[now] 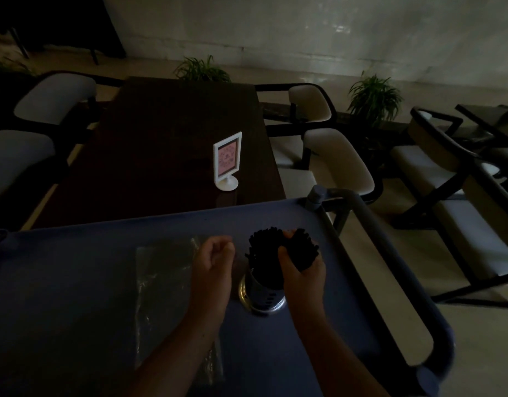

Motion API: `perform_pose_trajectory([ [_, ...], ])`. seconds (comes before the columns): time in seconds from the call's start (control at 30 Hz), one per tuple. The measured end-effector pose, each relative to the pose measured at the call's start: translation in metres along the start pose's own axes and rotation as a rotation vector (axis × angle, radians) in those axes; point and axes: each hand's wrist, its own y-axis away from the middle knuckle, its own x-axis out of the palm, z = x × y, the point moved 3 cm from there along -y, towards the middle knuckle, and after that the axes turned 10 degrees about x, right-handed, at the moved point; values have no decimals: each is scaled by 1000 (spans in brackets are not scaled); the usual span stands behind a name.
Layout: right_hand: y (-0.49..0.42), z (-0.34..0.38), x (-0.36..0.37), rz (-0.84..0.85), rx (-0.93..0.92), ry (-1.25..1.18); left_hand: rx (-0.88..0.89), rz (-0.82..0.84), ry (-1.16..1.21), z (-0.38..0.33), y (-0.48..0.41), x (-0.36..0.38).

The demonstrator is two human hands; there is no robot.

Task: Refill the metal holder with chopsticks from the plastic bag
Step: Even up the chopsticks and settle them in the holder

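Frame was heavily underexposed. Brightest patch was the pale wall [318,27] across the top, with faint mottled reflections upper right. Upper left corner went near black. Dark chopsticks [278,250] lost detail at centre. Dull glint on the metal holder [261,296] rim. Wide-angle bending curved chairs [447,179] at right edge. Soft focus overall.

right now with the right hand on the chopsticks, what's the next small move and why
Probably ease the right hand down so its bundle of chopsticks settles fully into the metal holder, then let go. The sticks already stand in the holder, fanned out and leaning at the top. The left hand hovers loosely closed beside them, and the plastic bag lies flat on the cart.
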Motion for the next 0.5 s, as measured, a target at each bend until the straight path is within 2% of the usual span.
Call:
perform_pose_trajectory([
  [0.2,3,5,0,11,-156,150,17,158,-37,-1,-3,12],
  [0.3,4,3,-2,55,-147,170,50,222,-60,1,-4,19],
  [0.4,5,3,-6,53,-164,127,19,287,-33,3,-2,24],
  [0.5,4,14,-9,21,-277,191,-20,354,-4,9,1,27],
])
